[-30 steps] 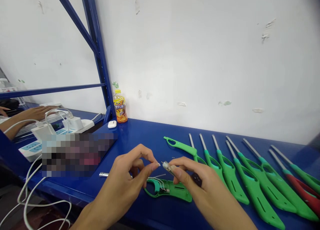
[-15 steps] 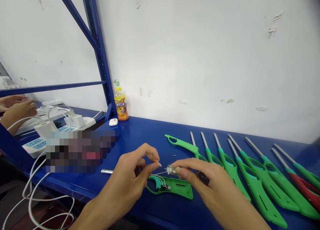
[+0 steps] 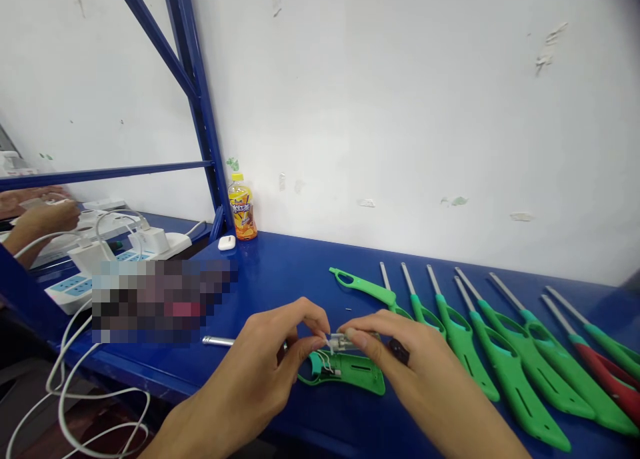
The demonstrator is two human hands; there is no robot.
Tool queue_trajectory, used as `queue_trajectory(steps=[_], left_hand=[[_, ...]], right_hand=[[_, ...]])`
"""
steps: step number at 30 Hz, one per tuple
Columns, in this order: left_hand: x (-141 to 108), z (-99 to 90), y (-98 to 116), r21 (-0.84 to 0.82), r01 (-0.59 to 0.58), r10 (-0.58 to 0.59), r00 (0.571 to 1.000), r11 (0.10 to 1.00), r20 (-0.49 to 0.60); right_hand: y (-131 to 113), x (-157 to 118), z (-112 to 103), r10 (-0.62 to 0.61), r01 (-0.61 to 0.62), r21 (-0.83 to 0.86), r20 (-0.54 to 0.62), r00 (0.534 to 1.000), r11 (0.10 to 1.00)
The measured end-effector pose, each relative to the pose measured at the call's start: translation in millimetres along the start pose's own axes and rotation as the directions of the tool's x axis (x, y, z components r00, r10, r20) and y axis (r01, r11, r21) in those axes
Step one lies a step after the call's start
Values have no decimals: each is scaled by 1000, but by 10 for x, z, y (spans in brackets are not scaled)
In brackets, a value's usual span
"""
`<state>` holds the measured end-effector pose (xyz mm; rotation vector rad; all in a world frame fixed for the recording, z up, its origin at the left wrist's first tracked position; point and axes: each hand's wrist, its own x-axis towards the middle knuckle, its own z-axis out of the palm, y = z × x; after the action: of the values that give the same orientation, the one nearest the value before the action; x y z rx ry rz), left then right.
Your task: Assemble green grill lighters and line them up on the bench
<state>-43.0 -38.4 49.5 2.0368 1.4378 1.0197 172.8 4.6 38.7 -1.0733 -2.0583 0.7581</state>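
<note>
My right hand [image 3: 387,349] pinches a small clear plastic piece [image 3: 340,342] between thumb and fingertips, and a dark handle [image 3: 399,351] shows under its palm. At the left end of that piece, my left hand [image 3: 285,346] has thumb and forefinger pressed together on a tiny whitish part, too small to name. Just below both hands lies an opened green lighter shell [image 3: 357,372] with white wires and a teal part inside. Its metal tube [image 3: 218,341] sticks out to the left, partly hidden by my left hand.
Several green lighters [image 3: 517,372] and a red one [image 3: 600,366] lie at the right. A loose green shell half [image 3: 363,286] is behind my hands. Farther left are a drink bottle [image 3: 243,209], a white case [image 3: 227,243] and a power strip [image 3: 173,244]. Another person's hand [image 3: 50,219] shows at far left.
My left hand has moved right and now meets the left end of the clear piece. My right hand has shifted slightly left with it.
</note>
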Motion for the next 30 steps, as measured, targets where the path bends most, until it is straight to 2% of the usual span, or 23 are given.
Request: queue_trajectory(steps=[4,7,16,23,30], left_hand=[[-13,8,1,28,3,-2,1000,1000,-8],[-4,2,-19,34,30,-29,999,999,-26],[-18,2,35,42,40,-43,997,998,57],[-45,70,-26,-151,141,-125,986,978,112],[-82,115,31,-282,99,-79,993,954,83]], right_hand=[[-31,3,10,10,-13,-55,-42,999,998],[-38,4,15,-10,8,-77,-23,1000,997],[-77,18,35,-35,29,-107,-49,998,994],[-66,13,153,-100,64,-163,-222,970,984],[-70,51,241,-172,74,-300,-316,933,951]])
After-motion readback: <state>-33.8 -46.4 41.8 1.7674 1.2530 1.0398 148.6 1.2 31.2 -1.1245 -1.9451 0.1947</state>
